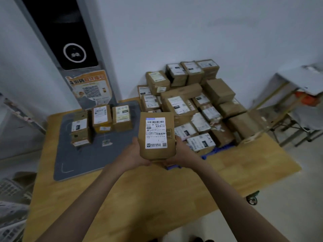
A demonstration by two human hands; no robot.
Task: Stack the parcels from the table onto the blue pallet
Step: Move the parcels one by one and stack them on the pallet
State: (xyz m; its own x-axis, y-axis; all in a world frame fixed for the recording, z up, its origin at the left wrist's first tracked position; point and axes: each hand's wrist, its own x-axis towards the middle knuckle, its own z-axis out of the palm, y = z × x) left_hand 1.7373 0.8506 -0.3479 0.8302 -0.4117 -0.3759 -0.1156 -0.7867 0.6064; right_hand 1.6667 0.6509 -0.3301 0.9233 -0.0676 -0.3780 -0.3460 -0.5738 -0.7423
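Observation:
I hold a brown cardboard parcel (157, 135) with a white shipping label in both hands, above the table's middle. My left hand (135, 152) grips its lower left edge and my right hand (180, 151) grips its lower right edge. Three parcels (101, 123) stand on a grey mat (73, 159) on the wooden table (139, 198). Beyond the table's right side, several parcels (192, 102) are stacked in layers on the blue pallet (215, 151), of which only small bits show.
A tall grey kiosk (73, 49) with an orange QR poster stands behind the table on the left. A white folding table (300, 84) is at the right. Wire racks (12, 198) stand at the left edge. A caster wheel (251, 199) shows under the table.

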